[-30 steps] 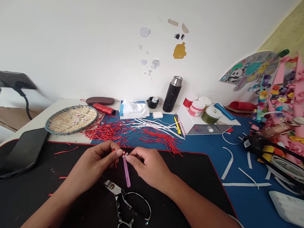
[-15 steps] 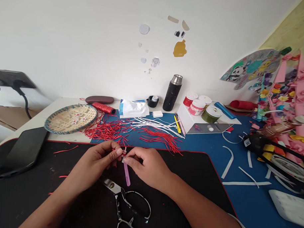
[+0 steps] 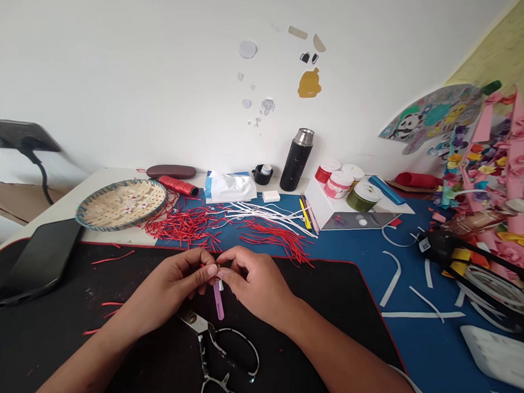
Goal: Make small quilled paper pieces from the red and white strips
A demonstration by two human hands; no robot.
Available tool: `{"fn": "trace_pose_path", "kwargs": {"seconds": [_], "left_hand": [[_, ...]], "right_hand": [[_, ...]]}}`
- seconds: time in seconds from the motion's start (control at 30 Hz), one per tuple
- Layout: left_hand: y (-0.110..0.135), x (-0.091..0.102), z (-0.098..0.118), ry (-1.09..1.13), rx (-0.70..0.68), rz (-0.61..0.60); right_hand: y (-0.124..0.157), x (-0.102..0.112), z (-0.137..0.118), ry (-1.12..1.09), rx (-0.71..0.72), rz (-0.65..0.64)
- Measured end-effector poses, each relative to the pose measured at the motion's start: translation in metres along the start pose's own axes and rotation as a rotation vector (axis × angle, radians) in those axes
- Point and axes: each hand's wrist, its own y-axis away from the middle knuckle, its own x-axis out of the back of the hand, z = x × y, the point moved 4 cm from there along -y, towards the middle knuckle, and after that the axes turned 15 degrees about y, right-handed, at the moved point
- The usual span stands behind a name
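Note:
My left hand (image 3: pixel 194 277) and my right hand (image 3: pixel 246 279) meet over the black mat, thumbs and forefingers pinched together. Between the fingertips is a small piece of red and white cord (image 3: pixel 220 285), mostly covered now; a short white end pokes out below. Under the fingers lies a slim purple tool (image 3: pixel 218 304), its upper end hidden, so I cannot tell whether it is touched. Just below my hands, scissors (image 3: pixel 199 326) with dark patterned handles rest on the mat, their blades partly under my left hand.
Behind my hands lie cut red cords (image 3: pixel 282 237), white cords (image 3: pixel 265 214) and a red thread spool (image 3: pixel 178 186). A woven basket (image 3: pixel 87 210) holds small red-and-white pieces. A black phone (image 3: pixel 40 263) is at left, a black flask (image 3: pixel 296 163) at back, paper strips (image 3: pixel 421 315) at right.
My right fingers have moved up and closed in against my left fingertips, covering more of the cord piece. Its white end now points downward. The scissors and purple tool have stayed put.

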Motion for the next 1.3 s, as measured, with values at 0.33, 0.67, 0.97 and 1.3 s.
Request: {"fn": "trace_pose_path", "kwargs": {"seconds": [0.33, 0.67, 0.97, 1.3], "left_hand": [[-0.001, 0.002, 0.002, 0.053, 0.008, 0.048], [-0.002, 0.013, 0.001, 0.092, -0.013, 0.213], [-0.004, 0.018, -0.011, 0.123, -0.018, 0.24], [-0.006, 0.014, -0.008, 0.163, -0.059, 0.261]], "right_hand": [[0.0, -0.003, 0.0, -0.213, -0.062, -0.104], [-0.004, -0.006, 0.007, -0.602, -0.167, -0.172], [-0.005, -0.009, 0.006, -0.792, -0.182, -0.192], [-0.004, -0.004, 0.001, -0.86, -0.173, -0.157]]}}
